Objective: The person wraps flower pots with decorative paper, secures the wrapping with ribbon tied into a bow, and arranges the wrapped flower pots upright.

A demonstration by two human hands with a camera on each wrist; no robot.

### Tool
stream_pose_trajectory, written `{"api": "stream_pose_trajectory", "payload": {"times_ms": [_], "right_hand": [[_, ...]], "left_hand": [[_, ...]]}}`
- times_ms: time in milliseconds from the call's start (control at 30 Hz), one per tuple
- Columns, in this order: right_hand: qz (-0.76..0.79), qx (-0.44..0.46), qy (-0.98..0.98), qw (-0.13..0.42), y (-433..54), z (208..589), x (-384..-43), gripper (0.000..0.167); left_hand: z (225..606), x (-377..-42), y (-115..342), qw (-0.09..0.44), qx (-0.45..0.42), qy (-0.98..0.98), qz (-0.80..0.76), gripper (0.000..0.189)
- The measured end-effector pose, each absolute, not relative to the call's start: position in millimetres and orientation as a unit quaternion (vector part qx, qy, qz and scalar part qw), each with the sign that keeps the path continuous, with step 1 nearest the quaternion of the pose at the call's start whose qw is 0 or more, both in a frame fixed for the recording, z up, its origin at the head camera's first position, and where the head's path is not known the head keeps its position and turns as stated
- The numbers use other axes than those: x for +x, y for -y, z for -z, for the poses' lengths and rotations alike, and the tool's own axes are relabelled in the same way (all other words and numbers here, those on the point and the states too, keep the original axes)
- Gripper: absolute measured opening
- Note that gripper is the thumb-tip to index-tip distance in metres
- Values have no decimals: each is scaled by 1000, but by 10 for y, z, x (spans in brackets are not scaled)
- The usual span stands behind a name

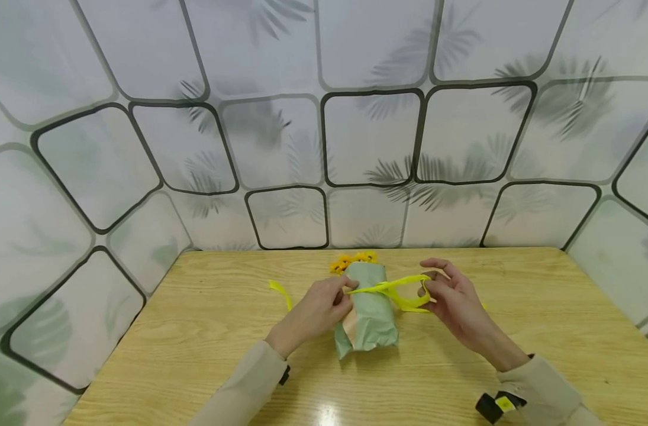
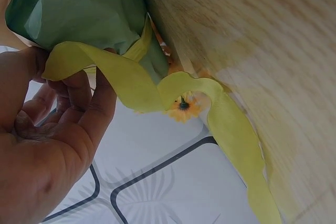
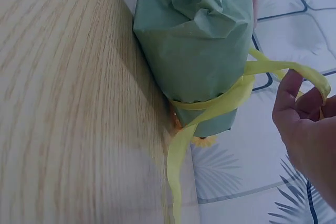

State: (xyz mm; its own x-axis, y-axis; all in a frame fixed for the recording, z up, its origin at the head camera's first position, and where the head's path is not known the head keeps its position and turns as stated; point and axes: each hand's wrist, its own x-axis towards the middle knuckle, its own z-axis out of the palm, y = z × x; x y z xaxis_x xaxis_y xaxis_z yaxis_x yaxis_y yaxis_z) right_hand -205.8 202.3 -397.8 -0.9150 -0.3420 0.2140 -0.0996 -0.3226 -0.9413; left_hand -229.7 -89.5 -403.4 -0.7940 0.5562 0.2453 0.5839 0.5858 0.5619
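A bouquet wrapped in pale green paper [image 1: 374, 322] lies on the wooden table, its orange-yellow flowers [image 1: 354, 260] poking out at the far end. Yellow ribbon [image 2: 134, 85] passes around the wrap. At the bundle's left side my left hand [image 1: 319, 307] pinches the ribbon between thumb and fingers, right against the paper. My right hand [image 1: 458, 305], off to the right, holds a raised loop of the ribbon [image 3: 268, 66] with curled fingers. One loose ribbon end [image 3: 176, 171] trails down past the flowers in the right wrist view.
The wooden table [image 1: 206, 343] extends on both sides of the bouquet. A pale curtain [image 1: 281, 142] with dark rounded outlines and leaf prints stands behind it and along the sides. Another ribbon tail [image 1: 280, 291] sticks out beyond the left hand.
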Motion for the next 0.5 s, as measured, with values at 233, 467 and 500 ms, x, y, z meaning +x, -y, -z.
{"api": "stream_pose_trajectory", "payload": {"times_ms": [233, 467, 500], "right_hand": [[736, -137, -661, 53, -2020, 3949, -2057, 18], [648, -67, -757, 45, -2097, 3909, -2071, 23], [633, -61, -770, 45, -2114, 3909, -2073, 25]], "left_hand": [[4011, -2293, 892, 23, -319, 891, 322, 28], [4020, -2296, 897, 25, -321, 892, 317, 28], [4019, -2294, 897, 25, -321, 892, 317, 28]]}}
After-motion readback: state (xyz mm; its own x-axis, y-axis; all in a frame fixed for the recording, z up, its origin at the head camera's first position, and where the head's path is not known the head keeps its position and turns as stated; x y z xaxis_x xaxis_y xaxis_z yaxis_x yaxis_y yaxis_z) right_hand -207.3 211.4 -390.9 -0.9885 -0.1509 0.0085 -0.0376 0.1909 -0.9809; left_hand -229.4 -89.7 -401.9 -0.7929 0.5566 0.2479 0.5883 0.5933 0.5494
